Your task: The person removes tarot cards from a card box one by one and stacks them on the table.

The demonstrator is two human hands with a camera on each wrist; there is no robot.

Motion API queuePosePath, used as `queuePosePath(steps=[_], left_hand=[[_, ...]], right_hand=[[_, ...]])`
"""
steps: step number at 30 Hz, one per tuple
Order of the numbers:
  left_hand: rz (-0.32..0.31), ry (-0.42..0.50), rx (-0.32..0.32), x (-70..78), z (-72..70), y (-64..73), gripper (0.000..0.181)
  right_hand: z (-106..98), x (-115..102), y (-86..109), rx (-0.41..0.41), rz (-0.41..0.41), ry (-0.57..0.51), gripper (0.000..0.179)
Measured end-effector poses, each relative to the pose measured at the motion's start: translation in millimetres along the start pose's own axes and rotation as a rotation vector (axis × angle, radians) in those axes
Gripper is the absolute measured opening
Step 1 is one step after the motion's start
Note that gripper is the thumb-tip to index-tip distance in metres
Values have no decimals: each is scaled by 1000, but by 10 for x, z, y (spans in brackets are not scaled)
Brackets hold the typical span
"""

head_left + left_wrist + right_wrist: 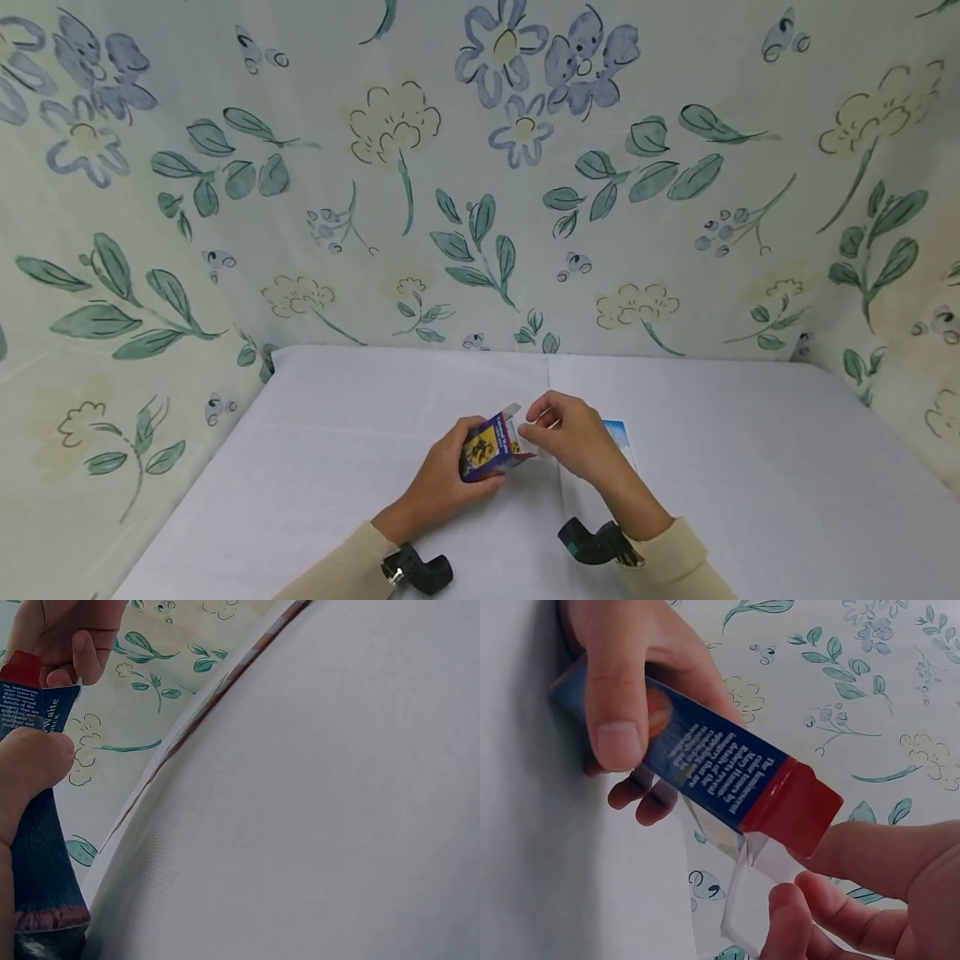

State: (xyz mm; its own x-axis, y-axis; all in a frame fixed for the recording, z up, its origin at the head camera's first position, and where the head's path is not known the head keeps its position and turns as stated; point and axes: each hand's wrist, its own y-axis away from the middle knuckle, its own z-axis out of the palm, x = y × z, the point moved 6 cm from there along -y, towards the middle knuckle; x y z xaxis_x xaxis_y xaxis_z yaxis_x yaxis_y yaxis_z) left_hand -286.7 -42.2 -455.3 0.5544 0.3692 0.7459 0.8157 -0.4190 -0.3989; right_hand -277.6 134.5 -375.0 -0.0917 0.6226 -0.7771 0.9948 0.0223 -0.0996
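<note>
My left hand (448, 471) grips a small blue card box with a tilted, opened end (483, 450), a yellow picture on its front. In the right wrist view the left thumb presses the printed side of the box (705, 761), and its red side flap (810, 810) and a white lid flap (737, 900) stand out. My right hand (570, 429) is at the opened end, fingers loosely bent. Its thumb (877, 859) lies against the red flap and its fingertips overlap the white flap's edge, with a gap between thumb and index. The inside of the box is hidden.
A flat blue-and-white printed piece (618, 435) lies on the white-covered table (360, 417), partly behind my right hand. Floral cloth (480, 208) hangs at the back and sides. Black wrist cameras (592, 542) sit on both forearms.
</note>
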Motion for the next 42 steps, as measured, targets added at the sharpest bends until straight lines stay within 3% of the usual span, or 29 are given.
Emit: queuePosePath(steps=[14,42], left_hand=[[8,-19,16,13,-14,-7,72],[30,-39,13,39,-13,0,73]], right_hand=[[93,41,-3,-63,16,7,18],[131,63,-10,-86,2,8,14]])
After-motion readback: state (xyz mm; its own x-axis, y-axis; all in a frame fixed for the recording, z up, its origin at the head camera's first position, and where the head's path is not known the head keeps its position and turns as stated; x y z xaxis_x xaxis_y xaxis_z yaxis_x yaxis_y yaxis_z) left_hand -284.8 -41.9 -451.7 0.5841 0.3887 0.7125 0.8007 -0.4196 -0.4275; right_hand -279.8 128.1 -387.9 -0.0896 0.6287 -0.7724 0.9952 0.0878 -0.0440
